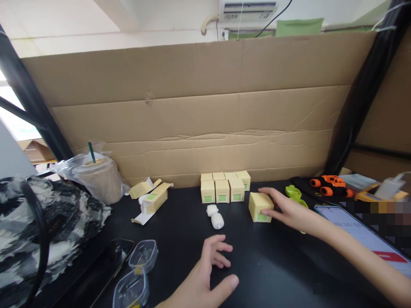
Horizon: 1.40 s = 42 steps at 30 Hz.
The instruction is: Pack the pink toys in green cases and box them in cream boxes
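My right hand (282,208) has its thumb and fingers around the right side of a small yellow box (258,206) with a green label, on the black table. My left hand (213,271) is low in the middle, fingers spread and slightly curled, with nothing in it. Just beyond that hand lie white rounded pieces (215,217), close together; their kind is unclear. Behind them, several more yellow boxes (222,191) of the same sort stand in two rows. The fingertips on the far side of the held box are partly hidden.
Opened yellow packaging (156,199) lies at left, near a bagged drink cup (101,177). Clear plastic containers (144,255) and a dark phone (105,267) are front left. Green cups (293,192), an orange toy car (332,184) and a lit phone (359,233) sit right. Cardboard (192,115) stands behind.
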Tool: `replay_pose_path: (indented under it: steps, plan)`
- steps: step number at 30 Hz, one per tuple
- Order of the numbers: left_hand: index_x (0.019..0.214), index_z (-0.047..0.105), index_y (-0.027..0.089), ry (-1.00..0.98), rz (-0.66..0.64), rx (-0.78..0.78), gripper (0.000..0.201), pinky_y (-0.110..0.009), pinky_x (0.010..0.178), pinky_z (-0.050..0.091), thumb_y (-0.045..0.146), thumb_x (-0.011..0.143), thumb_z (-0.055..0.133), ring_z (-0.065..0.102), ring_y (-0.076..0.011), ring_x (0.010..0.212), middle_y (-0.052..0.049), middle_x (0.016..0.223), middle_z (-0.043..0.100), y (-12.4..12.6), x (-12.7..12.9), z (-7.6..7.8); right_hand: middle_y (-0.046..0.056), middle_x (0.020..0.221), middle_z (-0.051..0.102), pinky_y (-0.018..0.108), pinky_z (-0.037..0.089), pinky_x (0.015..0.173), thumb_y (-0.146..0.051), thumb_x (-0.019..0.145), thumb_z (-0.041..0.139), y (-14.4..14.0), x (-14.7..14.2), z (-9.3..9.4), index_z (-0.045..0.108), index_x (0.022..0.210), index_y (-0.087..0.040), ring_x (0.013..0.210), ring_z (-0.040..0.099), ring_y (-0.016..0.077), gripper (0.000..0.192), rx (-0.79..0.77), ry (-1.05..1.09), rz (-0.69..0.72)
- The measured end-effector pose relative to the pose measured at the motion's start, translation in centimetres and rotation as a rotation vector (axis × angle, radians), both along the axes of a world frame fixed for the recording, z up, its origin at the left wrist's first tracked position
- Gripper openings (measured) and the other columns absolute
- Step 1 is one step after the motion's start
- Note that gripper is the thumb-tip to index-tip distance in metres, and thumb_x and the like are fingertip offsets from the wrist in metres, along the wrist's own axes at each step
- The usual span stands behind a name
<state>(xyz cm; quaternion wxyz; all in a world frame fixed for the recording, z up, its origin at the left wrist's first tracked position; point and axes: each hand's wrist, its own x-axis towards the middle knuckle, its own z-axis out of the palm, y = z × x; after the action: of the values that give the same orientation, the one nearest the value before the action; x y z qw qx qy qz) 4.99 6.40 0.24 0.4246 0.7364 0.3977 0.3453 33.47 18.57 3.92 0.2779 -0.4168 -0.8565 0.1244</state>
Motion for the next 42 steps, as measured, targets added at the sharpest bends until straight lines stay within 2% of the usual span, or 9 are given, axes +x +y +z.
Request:
replay_pose_path:
  steps: [3,8,15,25,30,34,37,40,42]
  plan:
    - [0.125,0.022,0.025,0.032,0.012,0.006,0.054,-0.043,0.091,0.044,0.021,0.082,0.054,0.055,-0.0206,0.099,-0.013,0.120,0.049,-0.1,0.1,0.2,0.014,0.121,0.049,0.043,0.046,0.093,-0.034,0.091,0.048,2.2,0.4,-1.1,0.049,0.117,-0.019,0.110,0.057,0.0284,0.030,0.062,0.018,-0.087]
    - [0.120,0.035,0.022,0.121,0.020,0.013,0.043,-0.040,0.093,0.044,0.019,0.081,0.054,0.056,-0.0208,0.101,-0.011,0.115,0.057,-0.3,0.4,0.8,0.011,0.111,0.049,0.041,0.048,0.090,-0.030,0.094,0.045,4.2,-0.9,-1.9,0.049,0.121,-0.019,0.099,0.060,0.0252,0.030,0.129,0.043,-0.168]
    - [0.114,0.043,0.021,0.221,-0.012,0.015,0.036,-0.035,0.092,0.042,0.018,0.080,0.053,0.059,-0.0189,0.096,-0.005,0.102,0.068,-0.5,0.5,1.7,0.008,0.115,0.058,0.040,0.053,0.080,-0.029,0.093,0.054,6.1,-2.4,-2.9,0.053,0.118,-0.017,0.092,0.061,0.0199,0.028,0.190,0.115,-0.194]
    - [0.113,0.046,0.017,0.284,-0.002,-0.033,0.034,-0.033,0.090,0.039,0.018,0.080,0.052,0.058,-0.0203,0.098,-0.006,0.103,0.070,-0.7,0.7,2.7,0.008,0.117,0.058,0.040,0.053,0.080,-0.030,0.093,0.055,6.9,-2.8,-4.2,0.055,0.117,-0.018,0.095,0.061,0.0203,0.027,0.239,0.167,-0.195]
    - [0.114,0.048,0.017,0.275,-0.010,-0.039,0.034,-0.032,0.089,0.040,0.018,0.080,0.054,0.057,-0.0204,0.101,-0.006,0.105,0.069,-0.9,0.5,2.8,0.013,0.126,0.051,0.042,0.053,0.083,-0.031,0.090,0.055,7.0,-2.7,-4.7,0.038,0.132,-0.018,0.100,0.062,0.0244,0.047,0.254,0.203,-0.177]
    - [0.114,0.049,0.016,0.270,-0.011,-0.011,0.035,-0.033,0.092,0.040,0.016,0.079,0.053,0.058,-0.0201,0.101,-0.007,0.104,0.069,-0.8,0.5,2.3,0.020,0.129,0.042,0.049,0.051,0.087,-0.025,0.089,0.043,5.0,-2.9,-4.4,0.019,0.138,-0.017,0.105,0.060,0.0286,0.055,0.305,0.234,-0.211]
    - [0.114,0.050,0.013,0.270,-0.023,0.018,0.037,-0.033,0.095,0.040,0.013,0.078,0.054,0.058,-0.0202,0.102,-0.009,0.104,0.069,-0.7,0.6,2.3,0.015,0.124,0.048,0.047,0.045,0.094,-0.019,0.089,0.038,1.2,-3.8,-3.2,0.039,0.126,-0.020,0.115,0.053,0.0283,0.037,0.345,0.185,-0.134]
    - [0.113,0.052,0.012,0.297,-0.039,0.032,0.038,-0.033,0.095,0.040,0.012,0.076,0.056,0.058,-0.0207,0.103,-0.010,0.105,0.069,-0.7,0.6,2.5,0.003,0.096,0.064,0.033,0.049,0.075,-0.016,0.087,0.043,-3.4,-5.4,-2.4,0.059,0.091,-0.026,0.087,0.065,0.0202,0.019,0.315,0.060,0.023]
    - [0.113,0.055,0.012,0.330,-0.056,0.031,0.038,-0.032,0.094,0.042,0.013,0.075,0.058,0.058,-0.0210,0.103,-0.010,0.107,0.068,-0.8,0.4,2.8,0.000,0.076,0.068,0.029,0.046,0.062,-0.012,0.085,0.044,-5.9,-6.5,-2.4,0.060,0.085,-0.025,0.066,0.067,0.0183,0.021,0.246,-0.081,0.064]
